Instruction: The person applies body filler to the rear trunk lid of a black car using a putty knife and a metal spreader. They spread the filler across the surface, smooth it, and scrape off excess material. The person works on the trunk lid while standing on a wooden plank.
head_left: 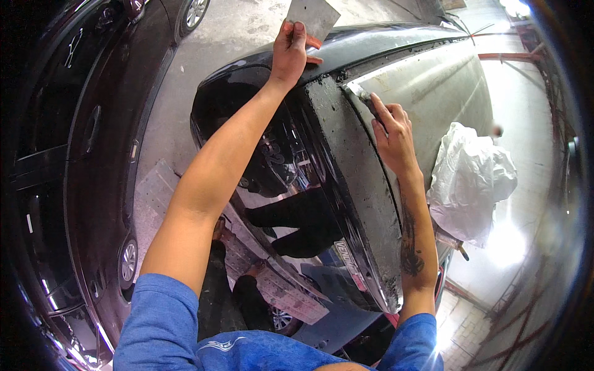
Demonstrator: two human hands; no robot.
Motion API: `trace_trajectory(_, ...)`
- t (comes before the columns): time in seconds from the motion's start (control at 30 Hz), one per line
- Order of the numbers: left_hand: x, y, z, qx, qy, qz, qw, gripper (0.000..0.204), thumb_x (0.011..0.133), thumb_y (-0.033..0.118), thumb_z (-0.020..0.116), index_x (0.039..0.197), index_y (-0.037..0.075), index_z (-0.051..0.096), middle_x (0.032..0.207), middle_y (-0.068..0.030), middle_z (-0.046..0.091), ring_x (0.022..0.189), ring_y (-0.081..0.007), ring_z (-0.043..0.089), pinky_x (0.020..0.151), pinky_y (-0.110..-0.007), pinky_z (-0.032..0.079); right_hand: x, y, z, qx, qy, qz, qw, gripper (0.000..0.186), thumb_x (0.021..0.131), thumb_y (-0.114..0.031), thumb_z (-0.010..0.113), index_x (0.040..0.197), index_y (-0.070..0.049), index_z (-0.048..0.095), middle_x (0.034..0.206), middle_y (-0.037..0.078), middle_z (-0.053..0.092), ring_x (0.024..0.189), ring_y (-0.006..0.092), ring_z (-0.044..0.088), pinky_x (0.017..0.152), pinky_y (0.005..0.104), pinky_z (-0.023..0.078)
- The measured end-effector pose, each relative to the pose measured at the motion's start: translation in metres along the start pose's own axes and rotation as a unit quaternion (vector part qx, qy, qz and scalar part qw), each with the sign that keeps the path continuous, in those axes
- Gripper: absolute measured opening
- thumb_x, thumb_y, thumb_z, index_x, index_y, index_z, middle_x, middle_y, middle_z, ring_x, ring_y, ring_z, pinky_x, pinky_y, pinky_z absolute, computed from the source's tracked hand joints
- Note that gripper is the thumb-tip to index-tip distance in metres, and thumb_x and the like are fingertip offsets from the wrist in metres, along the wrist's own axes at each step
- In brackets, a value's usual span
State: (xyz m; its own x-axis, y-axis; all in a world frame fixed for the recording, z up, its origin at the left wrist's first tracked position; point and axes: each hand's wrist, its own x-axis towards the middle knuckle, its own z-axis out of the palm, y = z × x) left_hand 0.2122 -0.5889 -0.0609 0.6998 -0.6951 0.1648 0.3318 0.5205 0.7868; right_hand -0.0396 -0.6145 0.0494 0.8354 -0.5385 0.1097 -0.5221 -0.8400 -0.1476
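Observation:
My left hand (289, 59) is closed on a thin grey flat plate (317, 17), pinching it between thumb and fingers above the far end of a black vehicle (241, 102). My right hand (396, 137) grips a putty knife (359, 93), its index finger stretched along the tool. The knife's blade lies at the far corner of the vehicle's dull grey-beige roof panel (427, 93), by a dark seam. Between this panel and the glossy rear window runs a rough grey strip (352, 142) with dark specks.
Beneath me is a perforated metal plank (297, 300). A dark car (105, 123) stands to the left. On the roof's right side lies a crumpled white sheet (467, 176). A bright wall and metal beams (510, 57) are further right.

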Motion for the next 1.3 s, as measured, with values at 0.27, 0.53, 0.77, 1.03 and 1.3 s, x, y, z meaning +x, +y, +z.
trace_trajectory(0.27,0.001,-0.003,-0.004,0.009,-0.017,-0.007,1.0,0.032,0.106,0.035,0.036,0.103,0.006,0.049,0.089,-0.0127,0.067,0.088,-0.0227,0.07,0.063,-0.04,0.063,-0.002,-0.006,-0.001,-0.053,-0.048,-0.026,0.997,0.053,0.089,-0.007,0.06,0.14,-0.017,0.052,0.109,0.015,0.057,0.102,0.0323,0.054,0.09,0.0417,0.042)
trace_trajectory(0.53,0.004,-0.01,-0.006,0.011,-0.024,0.003,1.0,0.032,0.106,0.035,0.036,0.101,0.006,0.049,0.087,-0.0126,0.066,0.088,-0.0224,0.069,0.063,-0.039,0.064,0.002,0.001,-0.017,-0.047,-0.031,-0.011,0.998,0.051,0.088,-0.007,0.06,0.137,-0.017,0.056,0.107,0.014,0.058,0.1,0.0307,0.055,0.088,0.0421,0.043)
trace_trajectory(0.77,0.011,-0.026,-0.008,-0.032,0.021,-0.055,0.998,0.038,0.104,0.042,0.044,0.102,0.006,0.057,0.079,-0.0072,0.063,0.061,-0.0169,0.063,0.053,-0.032,0.058,0.025,-0.005,-0.015,-0.052,-0.054,-0.011,0.997,0.049,0.087,-0.007,0.061,0.135,-0.018,0.058,0.103,0.014,0.059,0.099,0.0313,0.056,0.087,0.0419,0.044)
trace_trajectory(1.03,0.007,-0.018,-0.007,-0.003,0.021,-0.058,0.998,0.035,0.105,0.038,0.042,0.102,0.005,0.054,0.079,-0.0069,0.062,0.058,-0.0163,0.062,0.053,-0.03,0.057,0.023,-0.014,-0.018,-0.008,-0.083,-0.002,0.997,0.049,0.085,-0.003,0.062,0.132,-0.016,0.06,0.102,0.015,0.058,0.097,0.0321,0.057,0.09,0.0412,0.044)
trace_trajectory(1.3,0.003,-0.009,-0.002,-0.009,-0.006,0.001,1.0,0.028,0.106,0.034,0.04,0.1,0.007,0.048,0.084,-0.0096,0.063,0.083,-0.0189,0.068,0.059,-0.037,0.063,0.015,-0.006,-0.021,0.01,-0.078,0.006,0.997,0.05,0.084,-0.002,0.062,0.133,-0.015,0.06,0.101,0.015,0.057,0.097,0.032,0.057,0.089,0.041,0.045)
